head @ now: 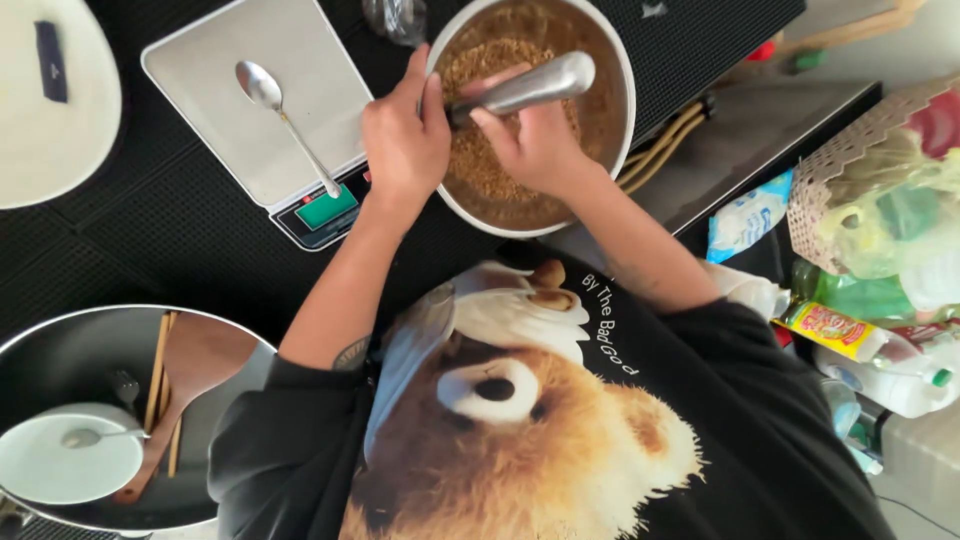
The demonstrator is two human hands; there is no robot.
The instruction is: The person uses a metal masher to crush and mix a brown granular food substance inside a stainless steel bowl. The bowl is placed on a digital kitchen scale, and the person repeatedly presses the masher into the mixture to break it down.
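**Two hands at one bowl of brown crumbs**

Two hands are seen at a white bowl (622,70) on the black table (170,210). The bowl is filled with a coarse brown crumb mix (480,160). A metal pestle (525,88) is gripped by the right hand (535,145), its fingers closed round the lower shaft. The bowl's near rim is clasped by the left hand (402,135), fingers curled over the edge.

The pestle is judged heavy, stiff and smooth, so somewhat slippery; low on the shaft seems the surest hold. The bowl looks breakable and is best steadied at the rim. The mix is loose and likely to scatter.

Beside the bowl a scale (250,110) is set, with a spoon (285,120) laid on it. At the right edge, packages are crowded: a blue-and-white pouch (745,215), a bottle with a yellow and red label (835,330), and a netted bag of green and red produce (880,180). Lower left, a pan (60,350) holds a white dish (65,470) and a wooden spatula (190,380).
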